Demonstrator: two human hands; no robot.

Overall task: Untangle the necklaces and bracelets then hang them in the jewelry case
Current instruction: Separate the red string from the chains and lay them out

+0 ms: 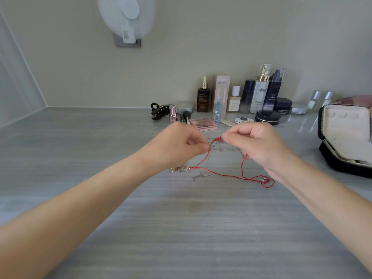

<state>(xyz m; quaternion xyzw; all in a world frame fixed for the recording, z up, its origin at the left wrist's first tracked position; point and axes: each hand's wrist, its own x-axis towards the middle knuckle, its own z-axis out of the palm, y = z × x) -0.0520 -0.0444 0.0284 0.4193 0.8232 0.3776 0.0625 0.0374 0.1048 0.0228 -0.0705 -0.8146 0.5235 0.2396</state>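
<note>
Two bare forearms and two bare hands, seen from above by the wearer's own head camera. Left hand and right hand uncovered, wrists plain. Forearms slim and smooth, bare from the picture's edge down to the fingertips. Knuckles and finger creases clear on the right hand; nails too blurred to describe.

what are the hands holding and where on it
The red cord: left hand and right hand each pinch its raised upper stretch; the rest trails on the countertop.
</note>
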